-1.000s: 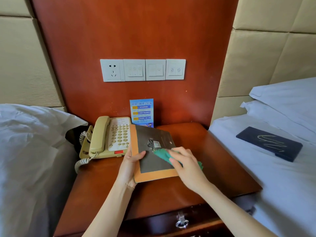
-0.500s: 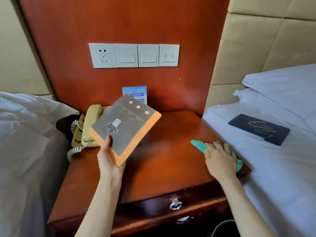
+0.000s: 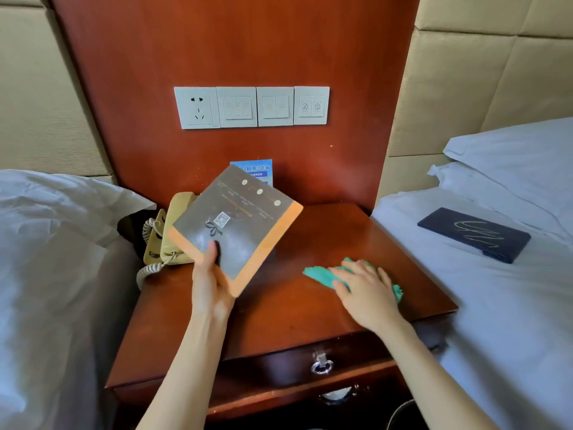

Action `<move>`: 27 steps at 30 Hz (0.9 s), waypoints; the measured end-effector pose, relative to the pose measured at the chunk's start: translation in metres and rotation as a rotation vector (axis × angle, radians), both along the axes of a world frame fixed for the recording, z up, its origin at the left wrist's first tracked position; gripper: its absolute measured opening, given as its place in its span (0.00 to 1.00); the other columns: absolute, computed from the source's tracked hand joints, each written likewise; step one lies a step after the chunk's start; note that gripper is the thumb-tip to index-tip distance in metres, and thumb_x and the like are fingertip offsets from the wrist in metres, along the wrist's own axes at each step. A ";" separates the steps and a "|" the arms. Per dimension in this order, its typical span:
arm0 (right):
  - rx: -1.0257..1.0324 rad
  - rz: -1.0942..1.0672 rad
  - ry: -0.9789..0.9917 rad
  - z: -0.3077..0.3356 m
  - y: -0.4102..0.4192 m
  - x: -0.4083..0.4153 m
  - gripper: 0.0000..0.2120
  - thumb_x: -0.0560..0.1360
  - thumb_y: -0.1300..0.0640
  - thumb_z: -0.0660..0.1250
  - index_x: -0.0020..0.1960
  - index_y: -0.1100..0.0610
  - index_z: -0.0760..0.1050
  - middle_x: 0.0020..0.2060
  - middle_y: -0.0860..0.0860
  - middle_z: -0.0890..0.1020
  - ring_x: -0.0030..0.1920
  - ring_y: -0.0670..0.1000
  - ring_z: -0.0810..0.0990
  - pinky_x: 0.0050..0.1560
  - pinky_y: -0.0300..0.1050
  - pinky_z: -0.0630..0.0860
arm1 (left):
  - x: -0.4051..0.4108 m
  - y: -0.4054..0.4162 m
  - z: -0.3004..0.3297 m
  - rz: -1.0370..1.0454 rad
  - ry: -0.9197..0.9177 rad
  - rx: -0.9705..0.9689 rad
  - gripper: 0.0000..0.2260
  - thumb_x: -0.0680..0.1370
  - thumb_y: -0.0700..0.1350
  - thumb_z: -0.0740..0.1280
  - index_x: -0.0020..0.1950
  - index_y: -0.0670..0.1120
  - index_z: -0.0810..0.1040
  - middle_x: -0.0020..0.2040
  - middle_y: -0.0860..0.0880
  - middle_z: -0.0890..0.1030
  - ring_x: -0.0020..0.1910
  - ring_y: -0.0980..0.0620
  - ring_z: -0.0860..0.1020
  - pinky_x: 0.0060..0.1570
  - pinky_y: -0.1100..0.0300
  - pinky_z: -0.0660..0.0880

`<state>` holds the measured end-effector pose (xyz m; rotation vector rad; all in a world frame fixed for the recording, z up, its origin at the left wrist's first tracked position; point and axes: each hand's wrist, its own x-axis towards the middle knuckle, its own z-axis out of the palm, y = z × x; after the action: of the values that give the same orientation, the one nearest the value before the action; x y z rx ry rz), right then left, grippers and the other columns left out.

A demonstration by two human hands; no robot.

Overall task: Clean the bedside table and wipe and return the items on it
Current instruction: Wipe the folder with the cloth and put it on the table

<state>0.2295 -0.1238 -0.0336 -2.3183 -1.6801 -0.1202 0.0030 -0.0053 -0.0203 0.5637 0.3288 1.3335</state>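
Two hands work over a bedside bench (image 3: 310, 318) of glossy reddish wood, in the centre of the frame. The right hand (image 3: 366, 293), centre right, lies flat with straight fingers pressing a crumpled teal cloth (image 3: 322, 274) onto the benchtop near its right edge. The left hand (image 3: 210, 280), centre left, grips the near corner of a flat square board (image 3: 235, 228), thumb on top, holding it tilted in the air above the bench's left half. The board has a matt grey face with a small printed code and three pale dots, and a thick orange edge.

Behind the board, a cream plastic telephone (image 3: 167, 240) with a coiled cord sits at the bench's left rear, partly hidden. A blue printed card (image 3: 257, 169) stands against the wooden wall panel behind.

The step in hand appears to be wiping the benchtop while the board is kept clear. To do it well, the palm should stay flat with even pressure, sweeping in overlapping passes from the right edge across to the area under the lifted board, which should stay high enough not to drag.

Upper centre, a row of white wall switches (image 3: 251, 107) is set in the panel. White bedding (image 3: 46, 259) fills the left; on the right bed (image 3: 511, 321) rests a dark blue folder (image 3: 474, 234) with pale scribbled lines. A metal ring pull (image 3: 322, 364) hangs on the drawer, lower centre.
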 end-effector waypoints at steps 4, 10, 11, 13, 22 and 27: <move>0.202 0.050 0.642 0.035 0.005 0.006 0.19 0.80 0.40 0.53 0.60 0.45 0.77 0.61 0.43 0.77 0.67 0.49 0.71 0.67 0.48 0.66 | 0.010 -0.003 0.006 -0.073 0.165 0.146 0.23 0.77 0.42 0.63 0.72 0.43 0.69 0.67 0.43 0.76 0.65 0.44 0.76 0.61 0.46 0.75; -0.118 0.174 1.796 0.086 0.016 0.022 0.37 0.74 0.30 0.52 0.60 0.60 0.78 0.54 0.62 0.82 0.35 0.57 0.83 0.26 0.40 0.76 | 0.021 0.004 0.026 -0.119 0.412 0.352 0.14 0.68 0.36 0.71 0.52 0.47 0.85 0.52 0.46 0.85 0.52 0.48 0.82 0.50 0.56 0.80; -0.088 0.159 1.861 0.091 0.016 0.026 0.33 0.74 0.34 0.57 0.58 0.62 0.80 0.53 0.63 0.82 0.32 0.56 0.82 0.24 0.39 0.75 | 0.021 0.008 0.034 -0.065 0.531 0.440 0.12 0.68 0.36 0.72 0.47 0.49 0.86 0.49 0.48 0.85 0.50 0.49 0.82 0.51 0.57 0.79; 0.014 0.133 1.944 0.092 0.018 0.033 0.21 0.74 0.49 0.65 0.56 0.66 0.80 0.48 0.62 0.84 0.32 0.54 0.83 0.25 0.39 0.77 | 0.022 0.015 0.046 0.022 0.752 0.689 0.12 0.70 0.35 0.71 0.43 0.52 0.86 0.47 0.52 0.86 0.49 0.52 0.81 0.50 0.64 0.77; 0.455 0.050 2.085 0.074 0.049 0.044 0.09 0.78 0.64 0.62 0.58 0.59 0.72 0.52 0.59 0.83 0.54 0.59 0.81 0.43 0.53 0.82 | 0.061 0.041 0.025 -0.261 0.289 0.224 0.25 0.78 0.60 0.59 0.74 0.54 0.64 0.64 0.48 0.80 0.61 0.47 0.79 0.50 0.50 0.80; 0.459 0.021 2.154 0.056 0.067 0.047 0.06 0.81 0.60 0.59 0.57 0.56 0.71 0.58 0.59 0.78 0.54 0.60 0.77 0.61 0.59 0.72 | 0.070 0.043 0.017 -0.429 0.385 0.248 0.20 0.78 0.45 0.65 0.70 0.50 0.70 0.64 0.45 0.79 0.61 0.45 0.79 0.47 0.53 0.80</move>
<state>0.2770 -0.0566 0.0223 -0.8148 -0.3134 1.2682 0.0731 0.0376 -0.0028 1.0425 0.3336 0.8492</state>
